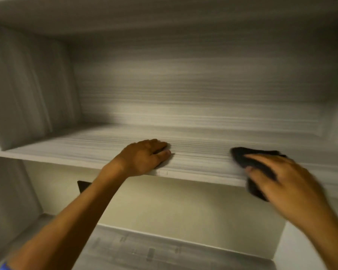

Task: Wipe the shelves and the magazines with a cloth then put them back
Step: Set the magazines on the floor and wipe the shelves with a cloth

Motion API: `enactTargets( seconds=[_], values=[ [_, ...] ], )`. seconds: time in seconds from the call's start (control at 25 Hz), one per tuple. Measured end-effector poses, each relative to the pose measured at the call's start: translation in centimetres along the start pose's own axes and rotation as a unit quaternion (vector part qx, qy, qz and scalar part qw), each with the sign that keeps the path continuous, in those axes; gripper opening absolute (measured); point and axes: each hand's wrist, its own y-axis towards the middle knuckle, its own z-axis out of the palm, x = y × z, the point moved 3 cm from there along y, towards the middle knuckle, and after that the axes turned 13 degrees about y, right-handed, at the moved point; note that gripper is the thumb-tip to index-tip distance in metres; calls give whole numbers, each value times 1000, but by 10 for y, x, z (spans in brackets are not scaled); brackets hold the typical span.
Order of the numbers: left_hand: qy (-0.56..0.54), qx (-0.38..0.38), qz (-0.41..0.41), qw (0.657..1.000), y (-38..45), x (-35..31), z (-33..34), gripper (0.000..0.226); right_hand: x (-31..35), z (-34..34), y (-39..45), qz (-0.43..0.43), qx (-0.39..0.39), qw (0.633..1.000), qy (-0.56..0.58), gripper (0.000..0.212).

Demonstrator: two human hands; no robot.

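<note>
Head view, the only one. Looking up and into a grey wood-grain shelf unit. The picture is smeared with motion blur, worst at the right.

Shelf (105,151) crosses the middle of the frame from left edge to right; its top is bare, no magazines on it. Back panel and left side wall are also bare grain.

Left hand (144,156), centre of frame: palm down on the front part of the shelf, fingers curled loosely onto the board, gripping nothing. Reads as a brace.

Right hand (281,178), right of centre: fingers spread flat over a dark cloth (248,160), pressing it to the shelf near the front edge. One end of the cloth lies on the board, the other hangs below the lip. So: open hand, holding the cloth by pressure rather than a fist.

Lower shelf (144,248), bottom centre: also grey, faint smudgy marks on it, too blurred to identify. A small dark corner (83,186) shows just under the upper board beside the left forearm; cannot tell what it is.

Magazines: none in view anywhere.

Step in hand, by my judgement: wiping the upper shelf, right portion. Next move likely calls for sweeping the cloth leftward across the board, which means lifting or shifting the braced left hand out of its path, and reaching to the back corner.

Writing, brands, labels: none readable.
</note>
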Motion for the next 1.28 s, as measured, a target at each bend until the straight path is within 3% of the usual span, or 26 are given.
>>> enactTargets(
  seconds=[0.12, 0.24, 0.36, 0.44, 0.52, 0.6, 0.68, 0.8, 0.88, 0.96, 1.04, 1.16, 1.28],
  values=[
    [37, 36, 76, 996, -6, -1, 2, 75, -14, -14, 10, 106, -29, 993, -32, 50],
    [37, 64, 121, 990, -7, -4, 2, 81, 49, 41, 22, 15, -43, 991, -124, 34],
    [50, 79, 155, 984, -1, 21, 0, 83, 90, 86, 27, -45, 80, 995, -37, 38],
    [48, 90, 160, 982, 3, 56, -1, 89, 79, 70, 39, 3, 131, 990, 41, 32],
    [28, 88, 158, 983, 1, 86, 1, 95, 51, 46, 54, 88, 133, 986, 56, 32],
    [23, 91, 173, 980, -4, 94, 1, 95, 23, 32, 78, 189, 100, 977, -5, 37],
    [20, 86, 178, 980, -7, 91, 2, 91, 18, 47, 103, 230, 104, 960, -122, 39],
    [11, 75, 169, 983, -5, 89, -1, 84, 61, 112, 128, 132, 148, 967, -161, 44],
    [18, 80, 169, 982, -6, 90, 1, 84, 89, 143, 128, 51, 230, 968, -80, 52],
    [21, 83, 170, 982, -6, 91, 1, 85, 81, 135, 134, 43, 289, 956, 4, 58],
    [25, 86, 176, 980, -5, 93, 0, 90, 35, 99, 152, 99, 221, 970, -21, 54],
    [25, 86, 178, 980, -5, 90, 1, 89, -17, 60, 165, 236, 176, 939, -178, 48],
    [1, 75, 164, 984, -5, 85, -1, 77, 14, 95, 179, 194, 179, 941, -209, 49]
  ],
)
